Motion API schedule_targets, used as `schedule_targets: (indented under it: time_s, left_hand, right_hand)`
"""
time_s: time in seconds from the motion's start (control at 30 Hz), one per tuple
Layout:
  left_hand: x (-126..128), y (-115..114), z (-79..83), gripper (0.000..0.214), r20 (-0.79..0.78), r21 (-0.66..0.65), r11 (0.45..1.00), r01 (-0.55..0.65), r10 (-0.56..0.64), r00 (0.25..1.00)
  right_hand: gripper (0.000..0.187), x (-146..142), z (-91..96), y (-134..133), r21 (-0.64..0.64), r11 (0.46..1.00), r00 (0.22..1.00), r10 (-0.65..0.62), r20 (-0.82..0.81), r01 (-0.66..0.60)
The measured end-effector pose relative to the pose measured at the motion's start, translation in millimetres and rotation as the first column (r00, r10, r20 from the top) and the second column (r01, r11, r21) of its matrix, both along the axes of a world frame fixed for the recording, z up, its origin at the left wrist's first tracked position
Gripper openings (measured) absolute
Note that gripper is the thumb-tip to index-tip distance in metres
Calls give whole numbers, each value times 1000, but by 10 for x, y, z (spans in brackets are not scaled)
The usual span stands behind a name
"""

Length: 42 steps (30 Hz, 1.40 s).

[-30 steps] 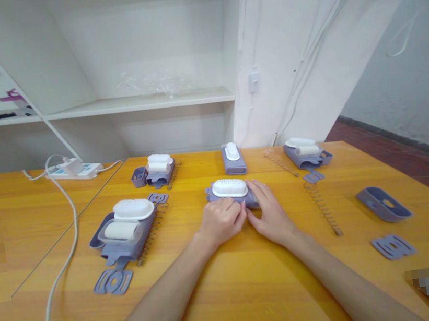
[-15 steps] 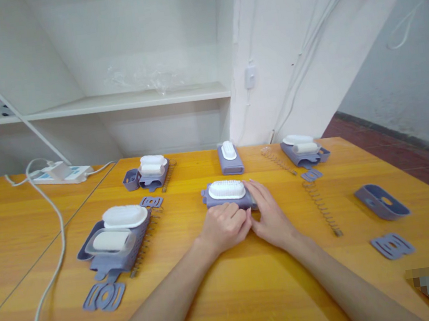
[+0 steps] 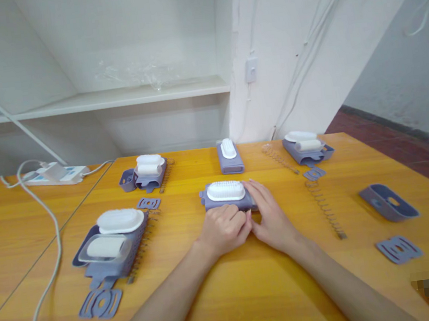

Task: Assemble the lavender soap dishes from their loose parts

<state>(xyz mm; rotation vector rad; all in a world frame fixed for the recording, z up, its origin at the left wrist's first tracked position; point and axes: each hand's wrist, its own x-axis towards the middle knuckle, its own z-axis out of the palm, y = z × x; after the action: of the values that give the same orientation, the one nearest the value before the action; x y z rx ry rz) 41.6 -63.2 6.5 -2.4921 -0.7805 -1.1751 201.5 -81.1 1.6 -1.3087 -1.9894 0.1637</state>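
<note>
A lavender plastic holder with a white brush (image 3: 225,191) on top lies on the wooden table (image 3: 232,295) in front of me. My left hand (image 3: 225,228) has its fingers curled against the holder's near edge. My right hand (image 3: 269,215) lies along the holder's right end, fingers pressed to its side. The two hands touch each other at the thumbs.
Left stands a lavender tray with white pieces (image 3: 110,242), a flat plate (image 3: 100,303) and a spring beside it. More holders (image 3: 145,171) (image 3: 229,156) (image 3: 305,148) line the far edge. Right lie springs (image 3: 325,204), an empty tray (image 3: 388,202), a plate (image 3: 399,249). A power strip (image 3: 56,175) and cable (image 3: 49,256) lie left.
The view has shifted a little. Both hands stay on the holder; the left hand has slid slightly toward me along its near edge.
</note>
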Motion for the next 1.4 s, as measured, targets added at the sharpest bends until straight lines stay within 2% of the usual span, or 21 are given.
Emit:
schedule_targets:
  time_s: [0.43, 1.0, 1.1, 1.2, 1.4]
  left_hand:
    - [20, 1, -10, 28, -49, -5, 999, -35, 35, 998]
    - [-15, -10, -20, 27, -74, 19, 999, -29, 30, 997]
    - [-16, -11, -12, 27, -67, 28, 999, -22, 24, 998]
    - [-31, -12, -7, 27, -59, 33, 999, -20, 22, 998]
    - [-77, -25, 8, 28, -45, 42, 999, -33, 35, 998]
  right_hand:
    - [61, 25, -6, 20, -29, 999, 999, 18, -41, -19]
    - [65, 25, -5, -1, 4, 1000, 1000, 23, 3, -23]
    - [58, 40, 29, -17, 48, 998, 999, -36, -33, 38]
    - [49, 97, 82, 3, 141, 975, 984, -161, -76, 171]
    - [39, 481, 283, 144, 304, 863, 907, -421, -6, 403]
